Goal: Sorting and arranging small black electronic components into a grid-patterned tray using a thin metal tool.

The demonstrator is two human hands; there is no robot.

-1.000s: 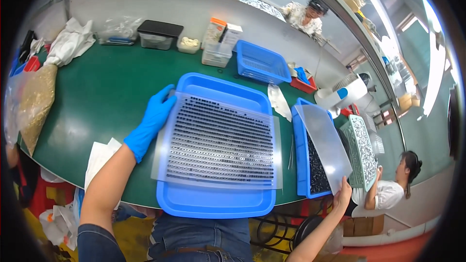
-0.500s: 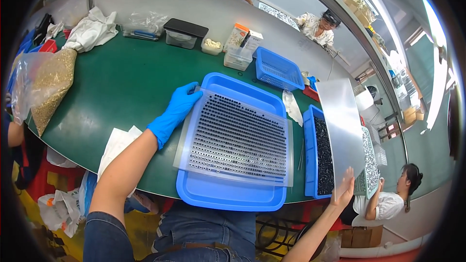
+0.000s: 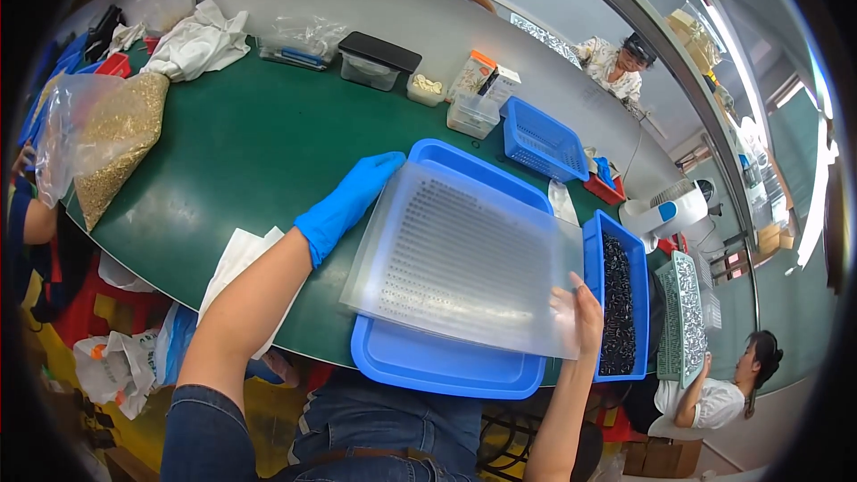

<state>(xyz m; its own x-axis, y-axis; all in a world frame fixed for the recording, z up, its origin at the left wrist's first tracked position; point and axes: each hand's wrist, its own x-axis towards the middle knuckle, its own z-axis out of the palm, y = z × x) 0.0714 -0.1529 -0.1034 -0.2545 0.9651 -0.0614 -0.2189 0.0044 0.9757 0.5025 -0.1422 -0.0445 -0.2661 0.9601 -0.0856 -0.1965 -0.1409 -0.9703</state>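
A translucent plastic sheet lies over a plate with rows of small dark holes or parts, which shows hazily through it. Both are above a shallow blue tray on the green table. My left hand, in a blue glove, is closed on the upper left corner of the plate, where the sheet also meets it. Bare, my right hand grips the sheet near its lower right corner, fingers on top. Whether the sheet lies flush on the plate everywhere I cannot tell.
Right of the tray stands a blue bin of small black parts. Behind are a blue basket, a red box and clear containers. A bag of gold-coloured bits lies left. Two people sit across and to the right.
My right hand has brought the sheet leftward from above the black-parts bin and laid it over the plate. The view has shifted slightly; my left hand keeps its corner.
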